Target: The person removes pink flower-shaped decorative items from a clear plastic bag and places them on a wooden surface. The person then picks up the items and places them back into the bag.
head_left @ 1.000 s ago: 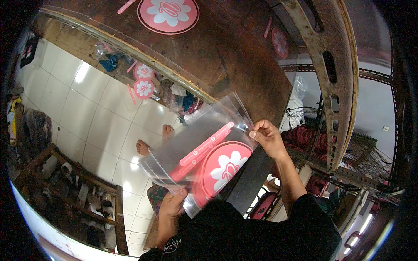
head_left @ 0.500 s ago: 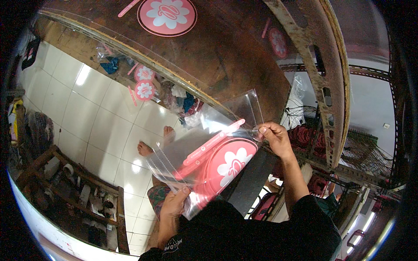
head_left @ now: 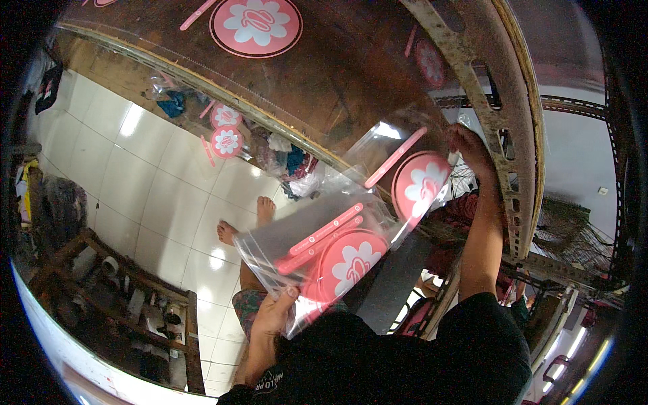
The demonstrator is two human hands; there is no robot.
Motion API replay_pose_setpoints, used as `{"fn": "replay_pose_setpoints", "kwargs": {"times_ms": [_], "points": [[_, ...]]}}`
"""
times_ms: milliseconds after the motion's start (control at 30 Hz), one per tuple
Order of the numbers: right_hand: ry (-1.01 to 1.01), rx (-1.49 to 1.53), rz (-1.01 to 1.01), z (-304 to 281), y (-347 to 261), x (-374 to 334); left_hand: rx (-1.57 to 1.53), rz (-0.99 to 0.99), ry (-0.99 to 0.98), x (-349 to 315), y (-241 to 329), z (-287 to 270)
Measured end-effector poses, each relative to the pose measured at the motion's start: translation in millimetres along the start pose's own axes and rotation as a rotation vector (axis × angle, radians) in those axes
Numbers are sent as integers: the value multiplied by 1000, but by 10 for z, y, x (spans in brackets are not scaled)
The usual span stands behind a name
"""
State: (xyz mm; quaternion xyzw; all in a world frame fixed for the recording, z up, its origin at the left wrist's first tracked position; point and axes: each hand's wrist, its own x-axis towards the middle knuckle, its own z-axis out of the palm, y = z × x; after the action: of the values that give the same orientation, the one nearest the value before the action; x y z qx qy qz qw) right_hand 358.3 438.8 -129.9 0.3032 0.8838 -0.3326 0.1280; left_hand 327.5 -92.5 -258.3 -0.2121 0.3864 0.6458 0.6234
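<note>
Closed on the near corner of a stack of clear plastic bags [head_left: 355,266] is my left hand [head_left: 273,316], thumb on top. The stack is printed with a pink disc, a white flower and pink strips, and it lies over my lap. My right hand [head_left: 470,150] reaches up to the right, fingers pinched on the edge of a single printed clear bag [head_left: 424,183]. This bag stretches from the far end of the stack toward the tabletop, apart from the stack at its far end. Its near edge overlaps the stack, so I cannot tell whether they touch.
A brown tabletop [head_left: 324,101] spans the far side, with another pink flower print [head_left: 255,27] on it. A perforated metal post [head_left: 503,135] stands close beside my right hand. White floor tiles [head_left: 162,196], scattered plastic scraps [head_left: 304,177] and a wooden rack [head_left: 128,304] are at left.
My right hand has moved up and to the right, drawing one bag off the top of the stack. My left hand stays in place on the stack.
</note>
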Motion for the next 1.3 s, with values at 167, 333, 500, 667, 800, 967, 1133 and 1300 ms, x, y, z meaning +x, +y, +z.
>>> {"fn": "replay_pose_setpoints", "kwargs": {"times_ms": [167, 333, 500, 667, 800, 967, 1133, 1300], "points": [[37, -309, -68, -58, 247, 856, -36, 15, 45, -9, -82, -45], [255, -402, -205, 124, 503, 1231, -45, -44, 91, -38, -90, -54], [595, -609, -168, 571, -76, 923, -38, -4, 97, -42, -87, -39], [520, -296, -29, 1256, -310, 122, -107, 5, 55, 4, -129, -68], [552, -482, -32, 1588, 46, -54, -43, 8, 87, -33, 1, 29], [491, -570, -11, 1600, 303, -34, -48, 2, 88, -38, -70, -47], [507, -510, -92, 1514, 420, 72, -78, 7, 70, -26, -105, -77], [489, -548, -65, 1480, 400, 125, -84, 41, 51, -7, -187, -133]]}}
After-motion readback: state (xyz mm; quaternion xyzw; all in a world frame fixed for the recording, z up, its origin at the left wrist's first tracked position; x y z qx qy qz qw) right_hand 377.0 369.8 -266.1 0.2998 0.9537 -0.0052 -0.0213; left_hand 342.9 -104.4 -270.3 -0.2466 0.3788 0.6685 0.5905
